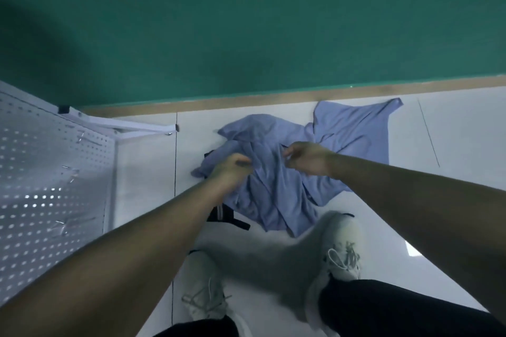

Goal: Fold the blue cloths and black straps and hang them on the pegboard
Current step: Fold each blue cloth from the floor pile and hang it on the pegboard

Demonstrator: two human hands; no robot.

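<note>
A rumpled heap of blue cloths [276, 189] lies on the white floor below me. Another blue cloth [353, 131] spreads flat toward the wall at the right. My left hand [232, 169] grips a bunch of the blue fabric at the heap's left side. My right hand [306, 157] pinches the same fabric a little to the right. Black straps [224, 216] poke out from under the heap's near edge, mostly hidden. A white pegboard [49, 178] with several metal hooks stands at the left.
My two white sneakers [342, 252] stand on the floor just before the heap, dark trouser legs below. A green wall [246, 22] with a wooden skirting strip runs behind the cloths. White floor [451, 159] extends to the right.
</note>
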